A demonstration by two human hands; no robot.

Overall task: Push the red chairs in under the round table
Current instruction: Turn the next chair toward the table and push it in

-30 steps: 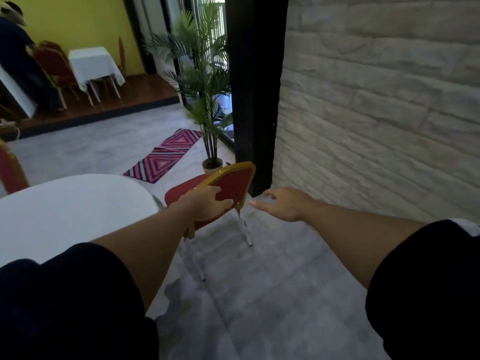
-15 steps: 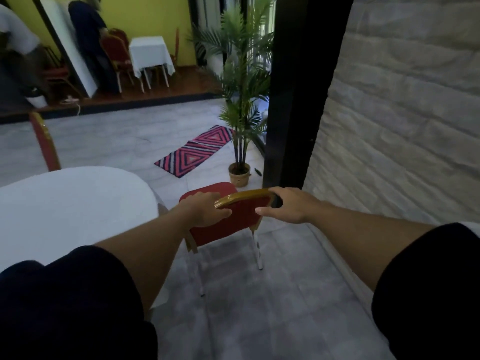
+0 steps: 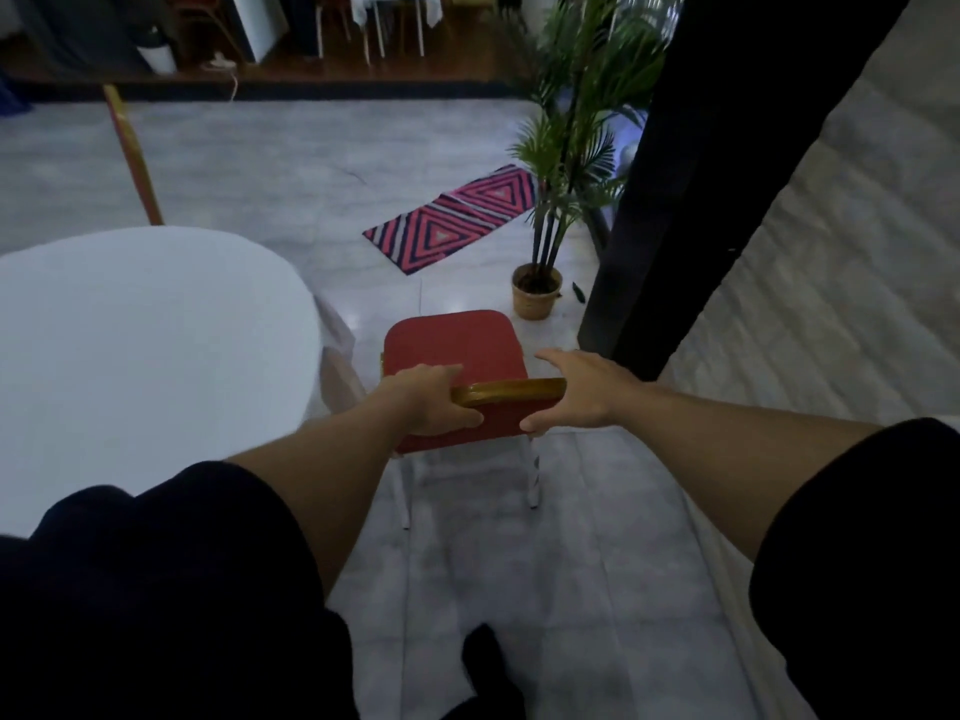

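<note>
A red chair (image 3: 451, 341) with a gold-framed back and white legs stands on the grey floor just right of the round table (image 3: 140, 366), which wears a white cloth. Its seat is outside the table's edge and faces away from me. My left hand (image 3: 428, 400) grips the left end of the gold top rail. My right hand (image 3: 576, 391) holds the rail's right end. A second red chair (image 3: 136, 163) shows only its back edge beyond the table's far side.
A potted palm (image 3: 537, 291) stands just beyond the chair, beside a black pillar (image 3: 670, 200) and a stone wall (image 3: 831, 283) on the right. A striped rug (image 3: 452, 218) lies on the floor. Far tables and chairs stand on a raised wooden platform.
My right hand reached the chair's top rail and took hold. The chair has turned from angled to square in front of me, and my view has tilted down.
</note>
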